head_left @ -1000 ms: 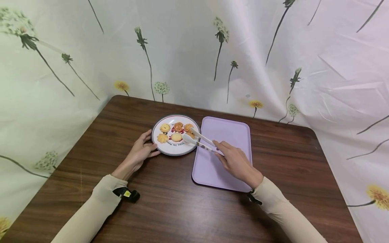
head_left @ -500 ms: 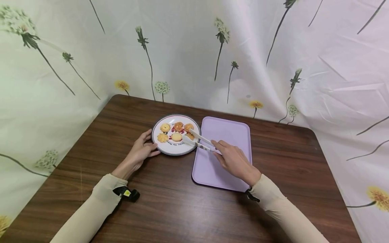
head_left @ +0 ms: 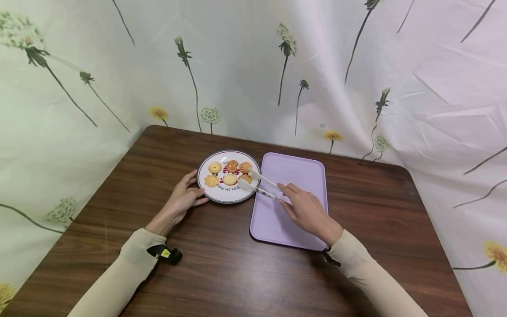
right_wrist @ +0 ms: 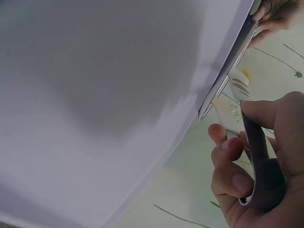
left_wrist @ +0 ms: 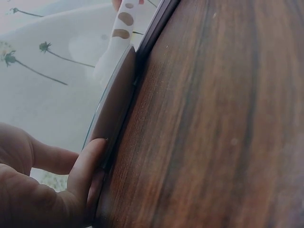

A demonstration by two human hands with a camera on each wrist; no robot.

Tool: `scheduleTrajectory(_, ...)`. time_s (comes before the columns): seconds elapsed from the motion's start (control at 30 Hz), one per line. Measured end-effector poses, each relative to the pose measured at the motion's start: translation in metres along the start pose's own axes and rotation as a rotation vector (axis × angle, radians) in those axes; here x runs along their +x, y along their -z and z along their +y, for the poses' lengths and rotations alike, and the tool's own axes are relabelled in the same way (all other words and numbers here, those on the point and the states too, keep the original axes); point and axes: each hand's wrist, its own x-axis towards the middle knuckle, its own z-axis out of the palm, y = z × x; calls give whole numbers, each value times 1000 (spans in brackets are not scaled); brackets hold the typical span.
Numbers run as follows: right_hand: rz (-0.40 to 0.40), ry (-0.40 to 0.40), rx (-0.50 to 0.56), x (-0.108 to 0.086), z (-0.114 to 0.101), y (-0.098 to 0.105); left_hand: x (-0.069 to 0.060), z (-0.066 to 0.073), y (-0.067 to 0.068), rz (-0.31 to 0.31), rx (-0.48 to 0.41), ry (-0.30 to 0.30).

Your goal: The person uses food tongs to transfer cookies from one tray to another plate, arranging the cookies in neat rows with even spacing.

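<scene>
My left hand (head_left: pixel 182 197) pinches the left rim of a white plate (head_left: pixel 219 196) with a dark edge band. In the left wrist view a finger (left_wrist: pixel 84 166) lies against the plate's outer side. Several cookies sit on the plate, among them a pale oval one (head_left: pixel 229 179) and a flower-shaped one (head_left: pixel 211 181). My right hand (head_left: pixel 306 210) grips white tongs (head_left: pixel 266 193) with dark spots. Their spread tips reach over the plate's right side, around a round brown cookie (head_left: pixel 246 178); whether they touch it I cannot tell. In the right wrist view, fingers and thumb wrap the tong handles (right_wrist: pixel 256 142).
A lilac tray (head_left: pixel 277 231) lies right beside the plate, under my right hand. Both rest on a dark wooden table (head_left: pixel 214 264). A floral cloth (head_left: pixel 245 79) hangs behind the table's far edge.
The tong tips have shifted slightly around the round brown cookie. My left hand and the plate stay in place.
</scene>
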Motion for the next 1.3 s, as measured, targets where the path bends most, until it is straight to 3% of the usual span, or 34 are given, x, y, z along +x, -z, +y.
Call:
scheduleTrajectory(0.2, 43, -12, 14, -11, 5, 1, -2, -1, 2, 5, 11, 9)
scheduleTrajectory(0.63, 110, -132, 63, -46, 28, 13, -4, -2, 2, -8, 14, 6)
scheduleTrajectory(0.97, 147, -341, 33, -85, 57, 19, -2, -1, 2, -11, 27, 3)
scheduleTrajectory(1.3, 220, -461, 9, -113, 83, 31, 1, 1, 1, -20, 32, 1)
